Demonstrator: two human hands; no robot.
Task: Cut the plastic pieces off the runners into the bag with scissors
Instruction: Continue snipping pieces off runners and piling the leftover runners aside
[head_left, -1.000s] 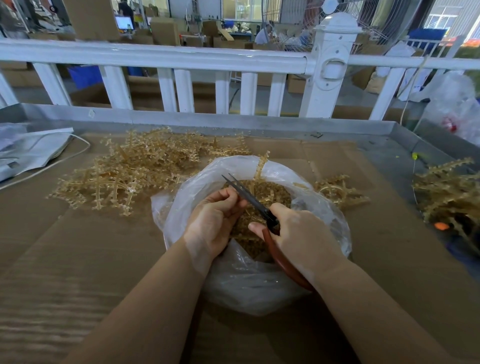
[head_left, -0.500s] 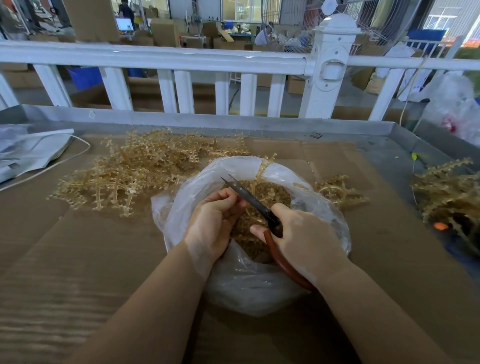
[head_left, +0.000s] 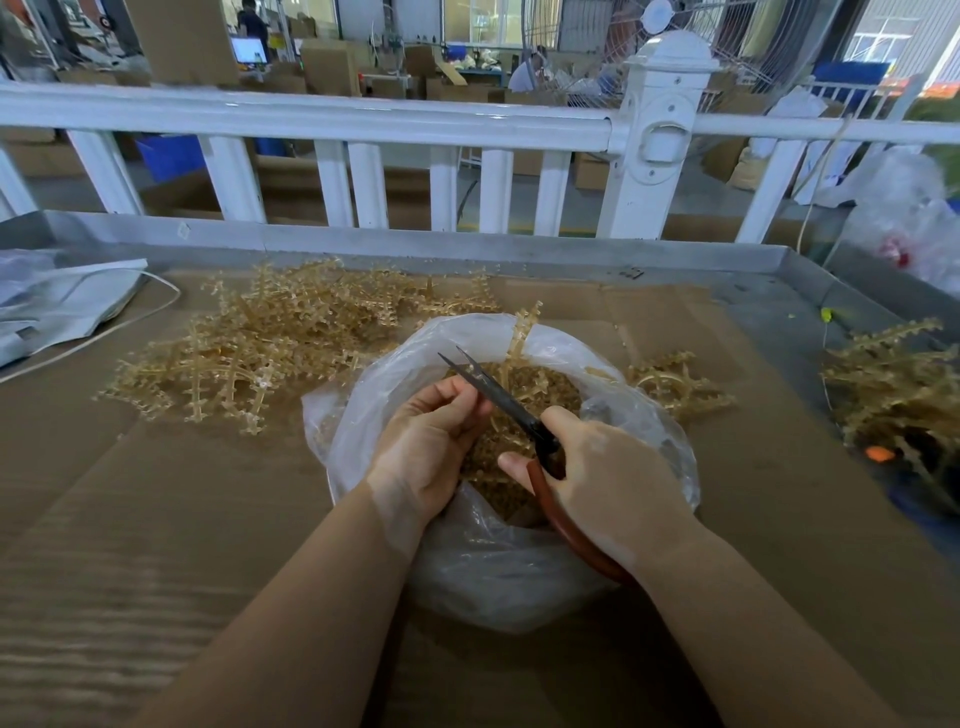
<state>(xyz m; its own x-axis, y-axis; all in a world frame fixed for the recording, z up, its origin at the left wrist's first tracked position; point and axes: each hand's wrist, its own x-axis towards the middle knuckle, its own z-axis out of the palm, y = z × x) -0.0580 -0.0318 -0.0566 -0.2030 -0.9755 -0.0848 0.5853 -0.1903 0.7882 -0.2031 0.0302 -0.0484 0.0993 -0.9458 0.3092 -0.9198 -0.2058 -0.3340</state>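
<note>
- The left hand (head_left: 431, 447) pinches a tan plastic runner (head_left: 521, 332) over the open clear plastic bag (head_left: 498, 561), near the bench's middle.
- The right hand (head_left: 608, 478) grips the red-handled black scissors (head_left: 498, 397), blades slightly apart.
- The runner's long axis runs toward the far edge; the blades cross it, pointing far-left, just beside the left fingertips (head_left: 467, 400).
- Uncut runners (head_left: 270, 353) lie far-left of the bag.

Bare cardboard (head_left: 156, 519) lies open along the bench's near edge and front-left corner. A runner pile (head_left: 270, 353) crowds the far middle; the bag (head_left: 498, 561) fills the centre. Another pile (head_left: 893, 384) blocks the right edge.
</note>
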